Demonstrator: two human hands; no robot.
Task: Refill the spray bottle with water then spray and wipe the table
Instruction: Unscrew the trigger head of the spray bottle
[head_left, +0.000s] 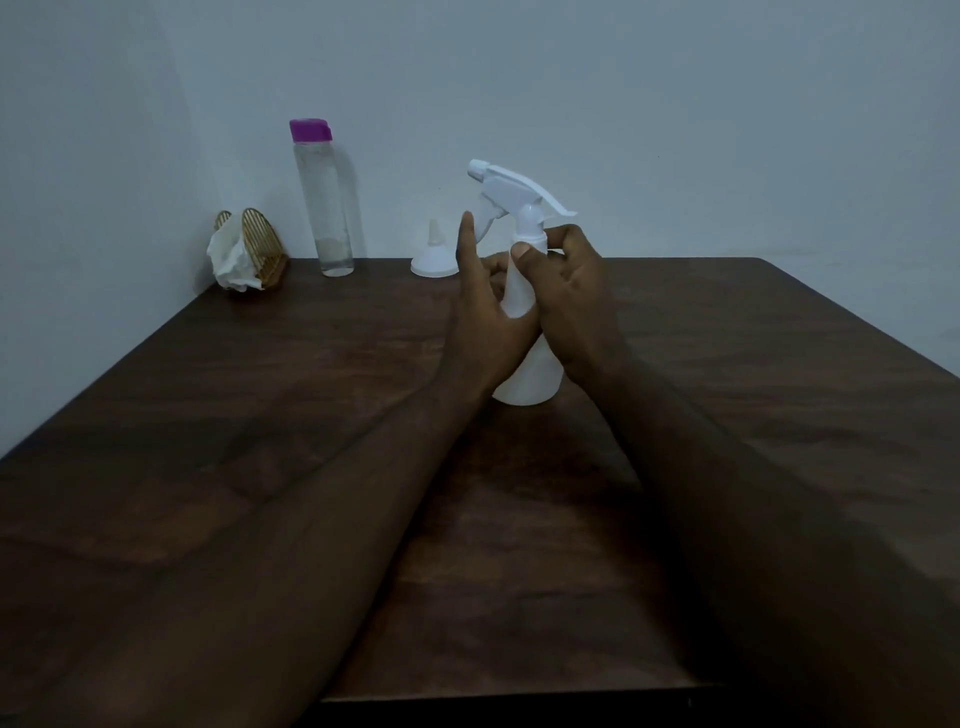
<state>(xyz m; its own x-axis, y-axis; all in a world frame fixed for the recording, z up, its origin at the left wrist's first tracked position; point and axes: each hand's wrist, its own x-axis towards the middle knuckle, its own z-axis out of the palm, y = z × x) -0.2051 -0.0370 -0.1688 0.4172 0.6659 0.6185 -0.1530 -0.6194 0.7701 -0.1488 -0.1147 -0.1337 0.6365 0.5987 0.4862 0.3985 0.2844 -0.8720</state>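
The right hand (569, 280) pinches the collar (530, 238) of the spray bottle (532, 382); the left hand (488, 312) curls round its body, thumb raised. It stands upright at the middle of the table (260, 415). Spray head on, water bottle (324, 208) capped, funnel (434, 260) idle at the far edge: judged just starting; refilling, spraying and wiping remain.

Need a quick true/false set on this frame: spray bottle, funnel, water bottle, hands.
1. The spray head is on the spray bottle. True.
2. The funnel sits in the spray bottle's neck. False: it stands wide end down on the table, behind the bottle.
3. The clear bottle has its purple cap on. True.
4. The right hand holds the tissue. False: it pinches the spray bottle's collar; the tissue sits in the holder.
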